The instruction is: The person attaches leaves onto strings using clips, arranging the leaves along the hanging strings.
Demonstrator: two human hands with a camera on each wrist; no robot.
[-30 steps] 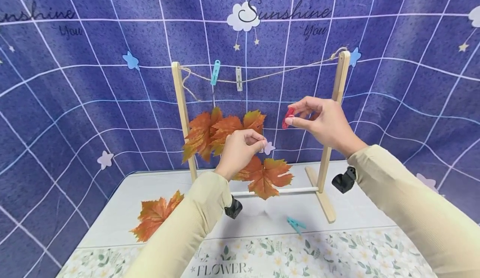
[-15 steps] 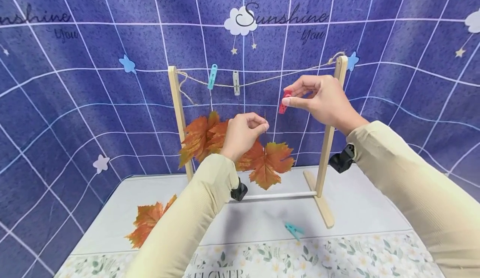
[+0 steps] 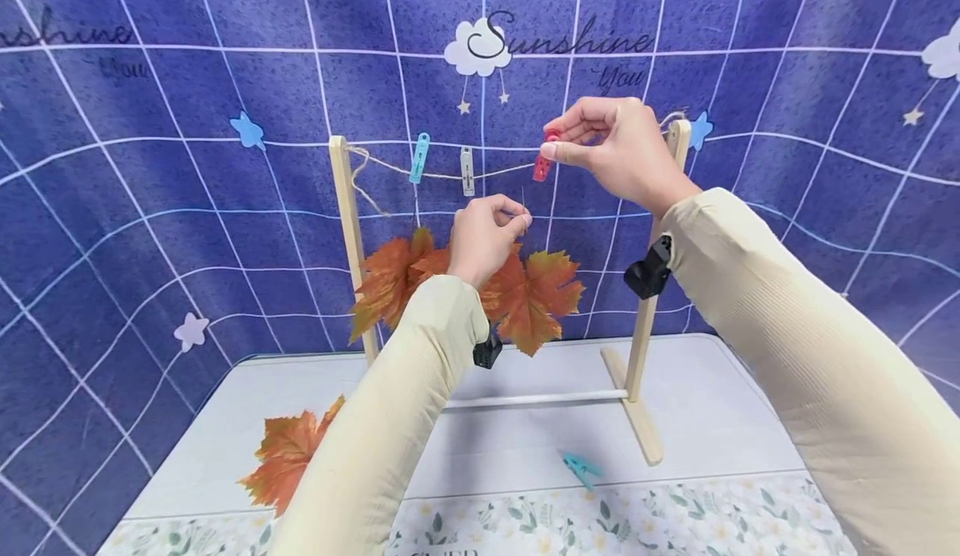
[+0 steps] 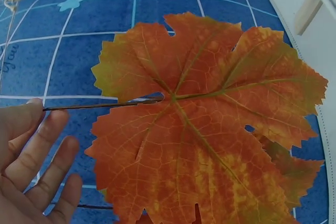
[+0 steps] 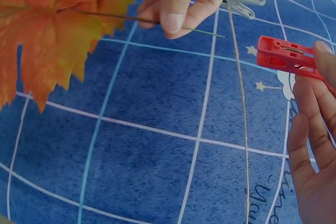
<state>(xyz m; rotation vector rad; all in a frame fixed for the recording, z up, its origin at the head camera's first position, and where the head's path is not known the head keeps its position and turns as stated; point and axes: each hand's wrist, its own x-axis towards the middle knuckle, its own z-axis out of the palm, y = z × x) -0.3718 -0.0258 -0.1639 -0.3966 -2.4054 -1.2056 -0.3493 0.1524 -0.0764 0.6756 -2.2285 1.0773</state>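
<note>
Counter (image 3: pixel 712 431), bottom; wooden rack (image 3: pixel 640 352), centre. Two leaves (image 3: pixel 386 277), left of centre: apparently hung. Held leaf (image 3: pixel 536 302), centre: unhung. Loose leaf (image 3: pixel 285 456), lower left: unhung. I see left hand (image 3: pixel 483 237), grip pinching the stem (image 4: pixel 100 105); right hand (image 3: pixel 626 152), upper right, grip pinching red clip (image 3: pixel 543 162), not yet on the string (image 5: pixel 241 95). Turquoise clip (image 3: pixel 579 466), lower centre: unused.

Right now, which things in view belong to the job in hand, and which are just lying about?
In the job:
red clothespin, pinched by the right hand
upright leaf stem, pinched by the left hand
string on the wooden frame

Lying about, perhaps spares:
loose leaf on the white surface
loose teal clothespin, also there
</note>
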